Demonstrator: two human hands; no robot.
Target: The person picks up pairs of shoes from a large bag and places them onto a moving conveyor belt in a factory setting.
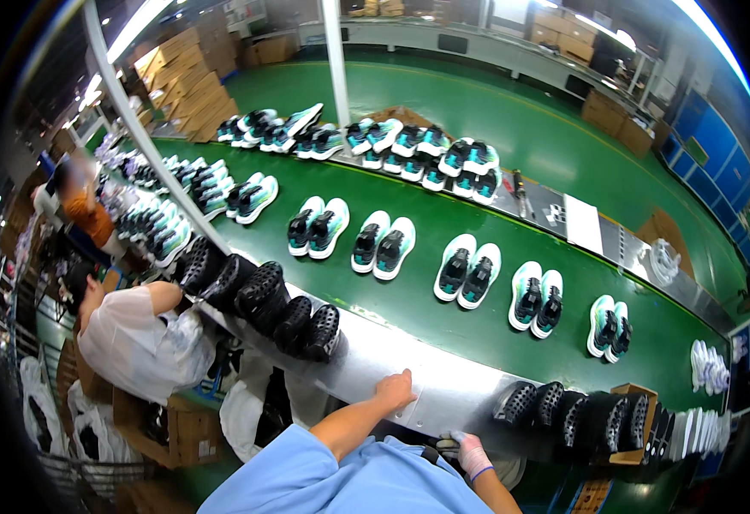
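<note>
Steel ledge point(366, 355), shiny and bare, under your left hand point(395, 390), fingers flat, holding nothing; right hand point(469, 450) half hidden, grip unclear.

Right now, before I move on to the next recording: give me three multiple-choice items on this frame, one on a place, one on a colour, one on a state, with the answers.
1. Where does the left hand rest?
A. on the metal ledge
B. on a cardboard box
C. on a shoe

2. What colour is the conveyor belt?
A. grey
B. green
C. blue

3. How is the left hand?
A. gripping a shoe
B. holding a tool
C. empty, laid flat

Answers: 1 A, it lies on the bare ledge; 2 B, green shows between the shoe pairs; 3 C, nothing is in it.
</note>
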